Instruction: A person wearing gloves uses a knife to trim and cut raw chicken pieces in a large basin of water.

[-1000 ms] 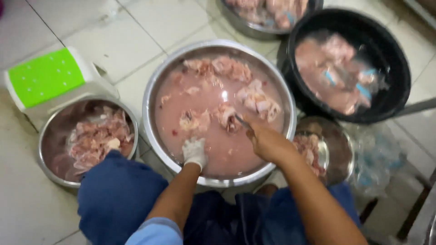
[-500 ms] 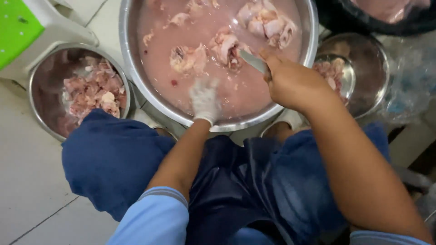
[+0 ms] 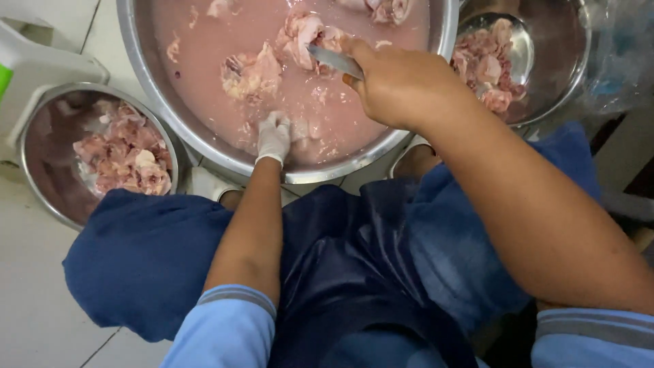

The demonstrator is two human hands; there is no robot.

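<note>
- Gripping a knife (image 3: 335,60) — right hand (image 3: 402,85) closed round the handle, blade pointing left toward a chicken piece (image 3: 303,33).
- Left hand (image 3: 274,136), gloved, dipped in the big basin (image 3: 225,158) — grasp unclear, nearer the near rim.

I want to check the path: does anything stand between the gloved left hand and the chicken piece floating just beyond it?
Nothing solid shows between them. The left hand dips into pink water; the chicken piece floats beyond, open water between.
</note>
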